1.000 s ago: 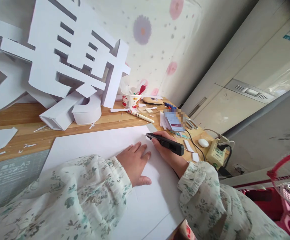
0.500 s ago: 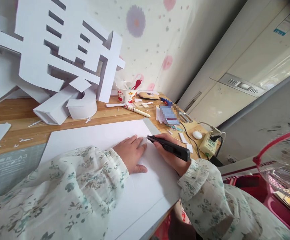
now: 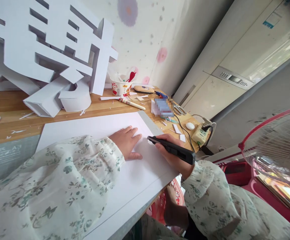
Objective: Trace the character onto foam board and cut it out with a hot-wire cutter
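Note:
My left hand [image 3: 127, 142] lies flat on a large white sheet [image 3: 132, 180], its fingers spread. To its right, my right hand [image 3: 170, 151] is wrapped round a black utility knife [image 3: 176, 151]. The knife's tip points left, over the sheet near my left fingertips; whether it touches the surface I cannot tell. A thin straight line runs along the sheet's near edge. Under the sheet lies a grey-green cutting mat [image 3: 8, 158], showing at the left and at the far right corner.
White three-dimensional characters [image 3: 59, 50] stand at the back left. Behind the sheet are a paper cup [image 3: 121, 88], a white-handled tool [image 3: 133, 104], a phone [image 3: 163, 107] and scissors [image 3: 180, 109]. A power strip [image 3: 200, 134] sits right, near a fan [image 3: 277, 146]. White scraps lie about.
The view has shifted slightly, so the background sits further left and higher. My right hand with the knife has moved a little away from my left hand, toward the right.

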A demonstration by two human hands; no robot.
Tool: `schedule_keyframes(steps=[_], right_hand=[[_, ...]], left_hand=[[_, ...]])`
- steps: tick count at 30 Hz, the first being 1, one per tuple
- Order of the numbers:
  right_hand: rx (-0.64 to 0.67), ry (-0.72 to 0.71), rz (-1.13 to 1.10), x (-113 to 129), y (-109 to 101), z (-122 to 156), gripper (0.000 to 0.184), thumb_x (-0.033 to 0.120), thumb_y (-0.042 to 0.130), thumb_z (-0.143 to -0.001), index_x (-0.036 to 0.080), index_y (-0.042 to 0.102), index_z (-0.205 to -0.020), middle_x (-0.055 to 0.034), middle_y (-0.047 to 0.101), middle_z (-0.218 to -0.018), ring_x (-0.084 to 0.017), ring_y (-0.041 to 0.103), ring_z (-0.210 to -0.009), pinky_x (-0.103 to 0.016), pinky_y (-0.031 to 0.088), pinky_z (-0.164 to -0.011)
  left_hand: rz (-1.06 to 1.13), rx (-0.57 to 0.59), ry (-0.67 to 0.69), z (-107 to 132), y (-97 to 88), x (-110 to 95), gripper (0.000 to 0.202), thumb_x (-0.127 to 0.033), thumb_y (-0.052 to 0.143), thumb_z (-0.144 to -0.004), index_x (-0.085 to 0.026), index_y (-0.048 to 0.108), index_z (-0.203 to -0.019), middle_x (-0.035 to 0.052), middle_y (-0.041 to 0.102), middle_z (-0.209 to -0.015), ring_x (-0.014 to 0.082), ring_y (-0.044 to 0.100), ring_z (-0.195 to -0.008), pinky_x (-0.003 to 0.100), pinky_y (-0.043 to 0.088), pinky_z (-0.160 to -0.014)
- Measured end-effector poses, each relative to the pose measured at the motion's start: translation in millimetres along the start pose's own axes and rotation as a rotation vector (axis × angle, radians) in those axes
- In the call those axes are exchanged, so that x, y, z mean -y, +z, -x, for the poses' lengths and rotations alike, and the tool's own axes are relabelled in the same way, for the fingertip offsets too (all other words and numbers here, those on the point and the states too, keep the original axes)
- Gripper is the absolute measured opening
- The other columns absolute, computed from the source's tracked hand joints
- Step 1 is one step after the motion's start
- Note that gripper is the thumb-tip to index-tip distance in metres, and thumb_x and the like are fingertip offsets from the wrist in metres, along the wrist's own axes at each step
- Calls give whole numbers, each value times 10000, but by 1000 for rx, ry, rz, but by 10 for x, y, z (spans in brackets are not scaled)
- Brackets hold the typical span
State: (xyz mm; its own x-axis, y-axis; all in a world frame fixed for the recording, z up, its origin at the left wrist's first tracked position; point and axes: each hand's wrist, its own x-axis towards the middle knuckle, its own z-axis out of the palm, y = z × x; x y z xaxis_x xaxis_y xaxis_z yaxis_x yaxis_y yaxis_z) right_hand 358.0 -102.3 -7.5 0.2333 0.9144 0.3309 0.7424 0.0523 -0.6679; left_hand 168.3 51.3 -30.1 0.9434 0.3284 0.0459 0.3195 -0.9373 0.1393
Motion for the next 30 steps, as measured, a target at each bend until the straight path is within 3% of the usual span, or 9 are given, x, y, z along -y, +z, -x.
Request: schedule_keyframes(steps=[10,20,30], right_hand=[[-10,-23,21,85,-135,274,163,314,629,-884,248,682,-1023,-17,737,-876,-176,687,-780,-285,554,-701],[-23,-14,41,48,-217,576,176,302,634,-884,260,685,-1047,-29,765,-935,-199,720,-829,-297,577,-724],[-95,0,161,229,-399,960,135,245,638,-855,271,677,-982,2,777,-808,-174,741,-683,-255,581,-630]], left_hand=[[-17,80,-4,-41,-61,11,880,-734,541,-865,-126,412,-1487,232,311,-1593,414,262,-1478,514,265,-1178],[-16,103,-30,-54,-97,-2,867,-687,585,-864,-106,427,-1488,227,312,-1597,410,255,-1485,489,225,-1199],[-68,138,-11,-65,-113,23,859,-707,504,-896,-96,410,-1492,233,304,-1598,400,254,-1485,478,218,-1197]])
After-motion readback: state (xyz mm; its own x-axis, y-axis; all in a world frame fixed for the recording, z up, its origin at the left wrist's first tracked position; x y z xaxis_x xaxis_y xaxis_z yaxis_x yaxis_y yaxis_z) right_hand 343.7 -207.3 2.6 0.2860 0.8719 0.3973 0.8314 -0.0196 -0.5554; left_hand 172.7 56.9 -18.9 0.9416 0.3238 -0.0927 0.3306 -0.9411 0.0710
